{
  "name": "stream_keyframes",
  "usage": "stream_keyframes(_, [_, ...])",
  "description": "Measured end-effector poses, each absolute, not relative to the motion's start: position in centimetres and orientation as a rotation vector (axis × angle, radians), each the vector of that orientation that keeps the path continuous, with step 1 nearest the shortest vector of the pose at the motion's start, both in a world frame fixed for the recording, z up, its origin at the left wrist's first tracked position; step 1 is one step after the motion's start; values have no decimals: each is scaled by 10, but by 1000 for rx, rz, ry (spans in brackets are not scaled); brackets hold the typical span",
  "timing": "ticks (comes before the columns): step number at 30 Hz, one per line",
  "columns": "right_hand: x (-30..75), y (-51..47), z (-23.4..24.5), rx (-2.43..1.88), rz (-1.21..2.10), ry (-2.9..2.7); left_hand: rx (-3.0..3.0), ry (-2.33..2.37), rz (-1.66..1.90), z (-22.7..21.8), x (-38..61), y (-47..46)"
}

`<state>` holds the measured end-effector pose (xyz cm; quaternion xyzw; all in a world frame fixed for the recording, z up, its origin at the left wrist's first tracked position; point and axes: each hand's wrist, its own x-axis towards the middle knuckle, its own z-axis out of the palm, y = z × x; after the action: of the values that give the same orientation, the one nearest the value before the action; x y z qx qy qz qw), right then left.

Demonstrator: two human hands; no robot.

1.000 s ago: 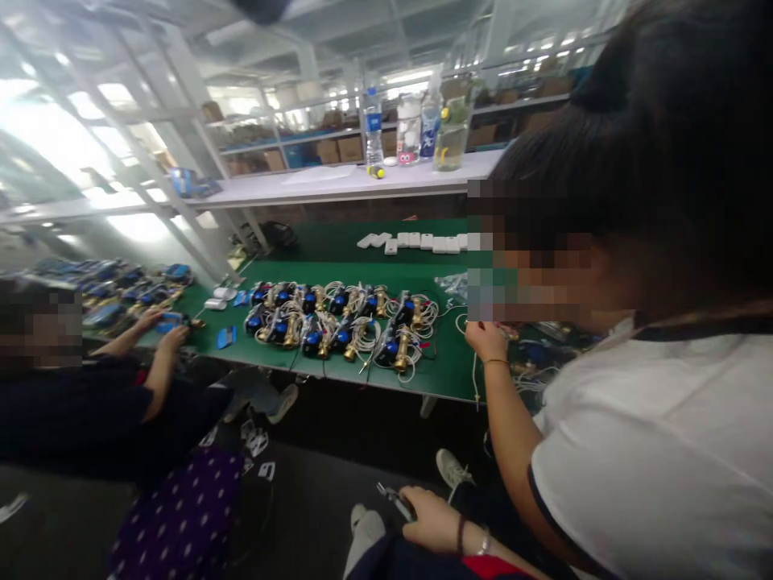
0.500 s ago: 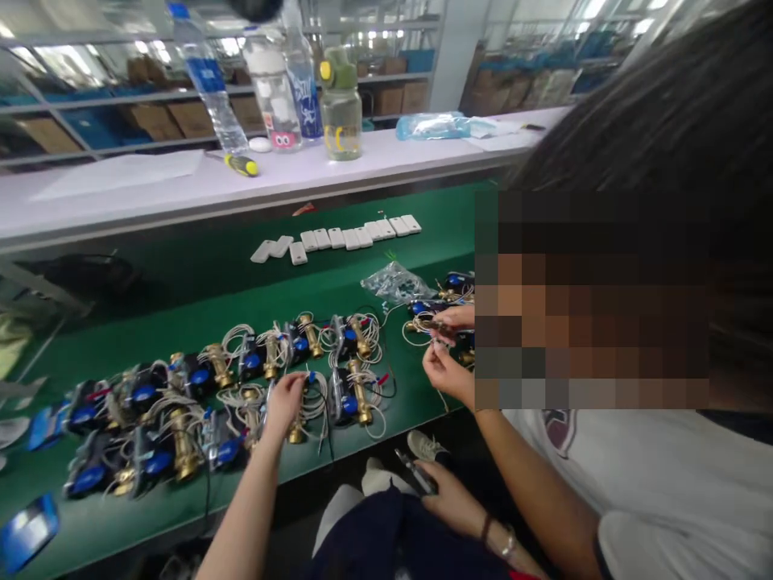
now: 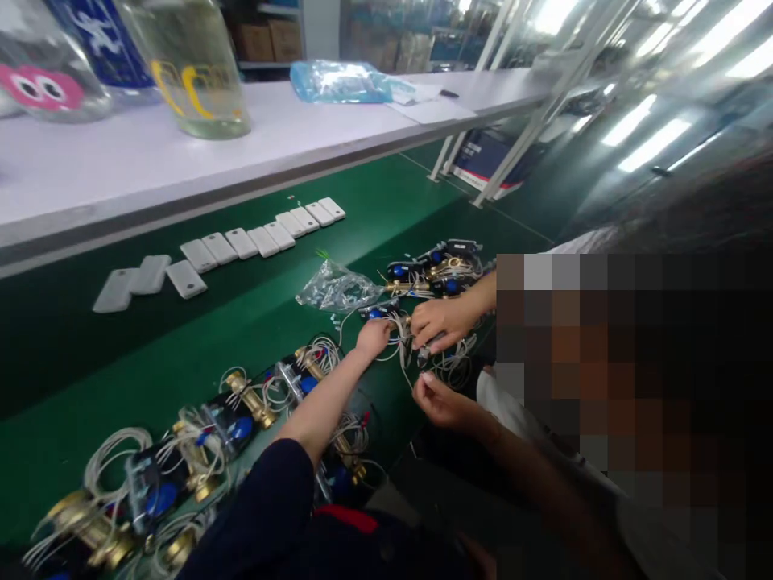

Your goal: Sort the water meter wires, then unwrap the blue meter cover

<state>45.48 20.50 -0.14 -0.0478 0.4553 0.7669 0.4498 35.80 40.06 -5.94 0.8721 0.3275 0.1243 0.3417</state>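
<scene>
Green matted worktop (image 3: 181, 338), with a raised white shelf (image 3: 121, 173) behind it carrying a clear glass jar with yellow print (image 3: 190, 64) and a blue plastic bag (image 3: 338, 80). Warehouse racking and bright strip lights beyond. Row of flat white plastic covers (image 3: 241, 242) lies mid-worktop, clear crumpled plastic bag (image 3: 335, 288) just right of it.

Left hand (image 3: 371, 338), on a dark-sleeved arm, reaches forward with fingers curled down onto a tangle of white wires (image 3: 402, 334); can't tell if it actually grips them. Right hand not in frame.

Brass-and-blue valve assemblies with white cable coils (image 3: 241, 403) run along the near edge, under and left of that arm; more of them (image 3: 435, 270) sit just beyond the left hand.

Co-worker at right: one hand (image 3: 444, 321) rests on the same wire tangle, almost touching the left hand; co-worker's other hand (image 3: 440, 401) pinches a wire just below it.
</scene>
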Motion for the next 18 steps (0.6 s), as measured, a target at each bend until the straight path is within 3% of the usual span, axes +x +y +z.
stream_keyframes(5, [449, 201, 12, 596, 1605, 1910, 2346, 644, 361, -82, 376, 386])
stream_keyframes(11, [444, 208, 34, 1002, 1334, 2294, 2340, 607, 479, -85, 360, 355])
stream_keyframes(18, [450, 212, 34, 620, 1698, 1857, 2288, 688, 498, -73, 332, 330])
